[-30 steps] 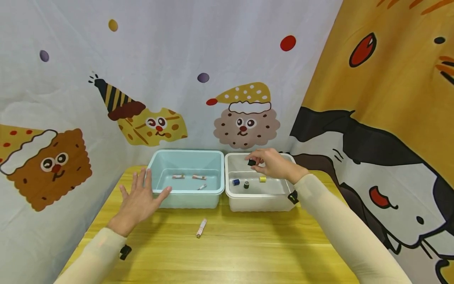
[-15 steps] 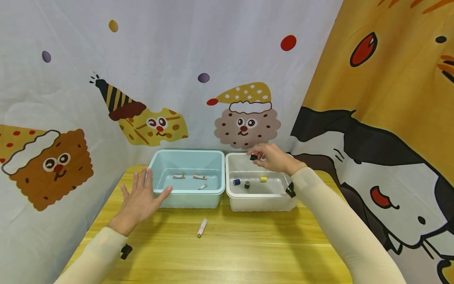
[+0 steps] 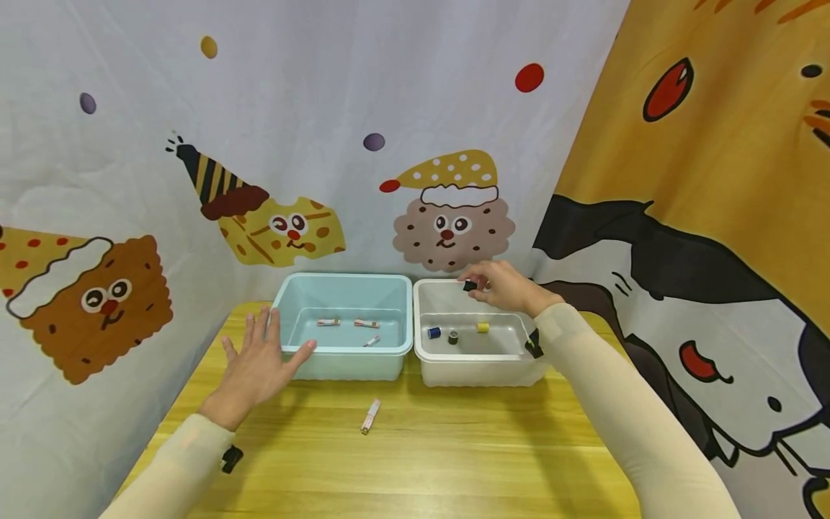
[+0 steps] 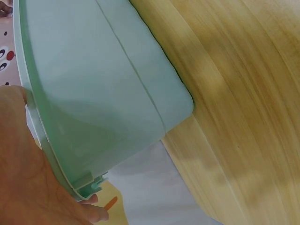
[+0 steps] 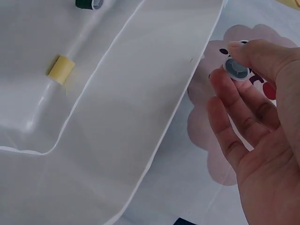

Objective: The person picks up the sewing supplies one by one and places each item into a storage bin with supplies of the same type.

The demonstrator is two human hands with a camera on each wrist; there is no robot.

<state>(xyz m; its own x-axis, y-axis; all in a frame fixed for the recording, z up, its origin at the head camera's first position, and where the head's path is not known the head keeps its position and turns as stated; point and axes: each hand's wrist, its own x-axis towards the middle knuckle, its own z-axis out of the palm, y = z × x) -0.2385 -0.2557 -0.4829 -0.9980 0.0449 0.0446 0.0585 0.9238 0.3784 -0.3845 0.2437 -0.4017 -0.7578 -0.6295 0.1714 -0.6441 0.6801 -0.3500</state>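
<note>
My right hand (image 3: pixel 502 288) pinches a small black thread spool (image 3: pixel 470 286) between thumb and fingertips, above the back of the white bin (image 3: pixel 480 358). In the right wrist view the spool's round grey end (image 5: pixel 236 69) faces the camera. Inside that bin lie a blue spool (image 3: pixel 434 333), a dark green spool (image 3: pixel 453 337) and a yellow spool (image 3: pixel 483 327). My left hand (image 3: pixel 256 367), fingers straight and spread, is at the front left corner of the light blue bin (image 3: pixel 350 365); in the left wrist view it lies against the rim (image 4: pixel 44 140).
Three slim white-and-pink pieces, one of them (image 3: pixel 366 324) at the right, lie in the light blue bin. A similar piece (image 3: pixel 370 417) with a metallic-looking end is on the wooden table (image 3: pixel 428 461) in front. Printed cloth (image 3: pixel 311 86) hangs close behind both bins.
My right hand has moved slightly up and to the right with the black spool still pinched. My left hand and the bins look unchanged apart from a slight shift of the view.
</note>
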